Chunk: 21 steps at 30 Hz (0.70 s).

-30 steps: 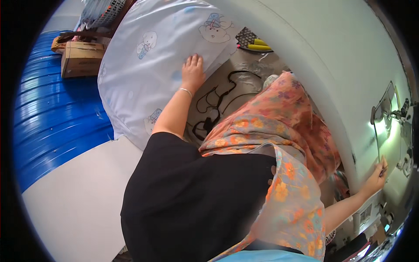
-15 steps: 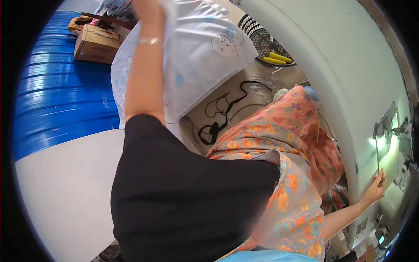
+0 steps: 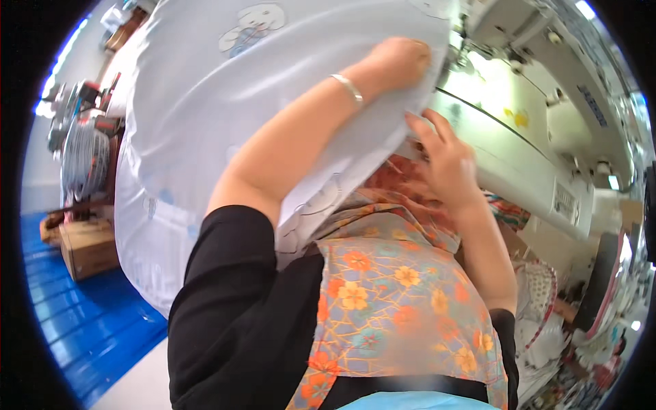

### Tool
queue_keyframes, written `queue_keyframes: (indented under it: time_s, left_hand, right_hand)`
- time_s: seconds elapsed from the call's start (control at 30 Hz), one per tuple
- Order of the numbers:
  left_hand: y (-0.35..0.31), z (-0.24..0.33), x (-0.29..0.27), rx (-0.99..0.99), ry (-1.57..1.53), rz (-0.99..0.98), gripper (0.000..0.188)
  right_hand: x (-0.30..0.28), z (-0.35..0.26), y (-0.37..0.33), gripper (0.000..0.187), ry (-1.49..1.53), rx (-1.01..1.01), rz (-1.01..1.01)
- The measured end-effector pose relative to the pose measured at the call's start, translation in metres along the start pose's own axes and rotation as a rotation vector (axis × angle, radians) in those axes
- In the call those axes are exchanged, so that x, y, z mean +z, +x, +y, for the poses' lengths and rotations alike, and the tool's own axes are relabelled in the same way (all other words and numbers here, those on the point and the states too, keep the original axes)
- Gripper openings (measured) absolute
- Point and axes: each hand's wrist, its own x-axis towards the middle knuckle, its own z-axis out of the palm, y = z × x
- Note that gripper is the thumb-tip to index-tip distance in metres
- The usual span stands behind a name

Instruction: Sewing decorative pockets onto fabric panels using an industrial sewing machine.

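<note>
A large white cloth (image 3: 205, 116) printed with cartoon puppies spreads across the upper left and middle. My left hand (image 3: 402, 63), with a bangle on its wrist, is closed on the cloth near its right edge, beside the sewing machine (image 3: 594, 116). Below it, my right hand (image 3: 447, 160) is held up with fingers apart, close to the cloth's edge; whether the fingertips touch it I cannot tell. The lit, pale machine bed (image 3: 488, 137) lies just beyond both hands. Part of the needle area is hidden by the cloth.
A flowered apron (image 3: 403, 294) covers my lap. At the left stand a cardboard box (image 3: 89, 247) and a coil of grey cord (image 3: 85, 157) above blue ridged sheeting (image 3: 89, 328). White fabric pieces (image 3: 536, 307) are heaped at the lower right.
The view has turned toward the machine. My left hand has come from the far left to the machine with the cloth. My right hand has left the machine front and its fingers have spread.
</note>
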Motion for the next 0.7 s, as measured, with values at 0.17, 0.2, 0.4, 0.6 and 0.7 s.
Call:
queue_keyframes:
  time_s: [0.17,0.2,0.4,0.6,0.7]
  left_hand:
    - [0.004,0.014,-0.018,0.107,-0.028,-0.118,0.033]
    - [0.001,0.018,-0.015,0.178,0.066,-0.138,0.035]
    - [0.021,0.025,0.002,0.226,0.135,-0.114,0.042]
    - [0.022,0.022,-0.013,0.175,0.034,-0.187,0.042]
    - [-0.032,-0.014,-0.057,-0.024,0.192,-0.181,0.043]
  right_hand:
    - [0.007,0.013,0.014,0.044,-0.046,-0.052,0.272]
    - [0.008,0.022,0.014,0.044,-0.048,-0.035,0.278]
    - [-0.010,0.061,0.006,0.032,-0.054,0.053,0.254]
    - [-0.035,0.112,-0.039,0.026,0.172,0.202,0.272]
    - [-0.065,0.112,-0.082,0.016,0.185,0.262,0.198]
